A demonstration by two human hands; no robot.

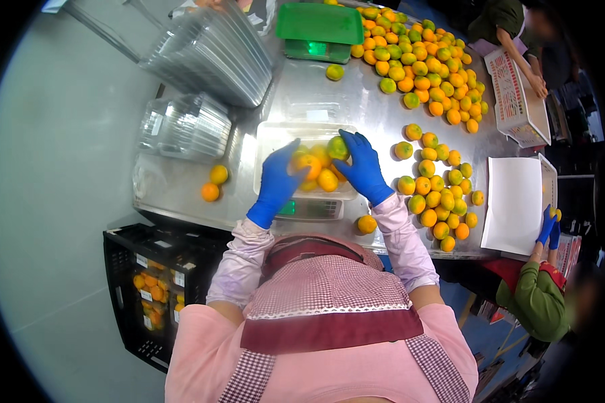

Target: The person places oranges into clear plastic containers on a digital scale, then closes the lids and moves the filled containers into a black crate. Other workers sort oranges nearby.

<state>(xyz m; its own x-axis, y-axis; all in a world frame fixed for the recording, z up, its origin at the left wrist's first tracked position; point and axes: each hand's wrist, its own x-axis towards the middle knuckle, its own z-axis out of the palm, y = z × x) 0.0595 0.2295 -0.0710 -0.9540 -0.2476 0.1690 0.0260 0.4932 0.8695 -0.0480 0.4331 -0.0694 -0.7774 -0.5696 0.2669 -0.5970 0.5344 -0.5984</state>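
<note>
My left hand (281, 176), in a blue glove, is at the left of a pile of mandarins in a clear tray on a digital scale (310, 210). Its fingers rest against an orange mandarin (308, 167); motion blurs them, so whether it grips the fruit is unclear. On the right side of the pile, my right hand (360, 166), also gloved in blue, has its fingers on a green mandarin (338, 148). More mandarins, one of them yellow-orange (327, 180), lie between the two hands. A single mandarin (367, 224) sits beside my right forearm.
Loose mandarins (433, 196) lie to the right, with a bigger heap (418, 65) behind. Stacked clear plastic containers (217, 55) stand at the back left, near a green-topped scale (320, 22). A black crate (116, 302) holds packed fruit. Co-workers stand at the right by white baskets (509, 90).
</note>
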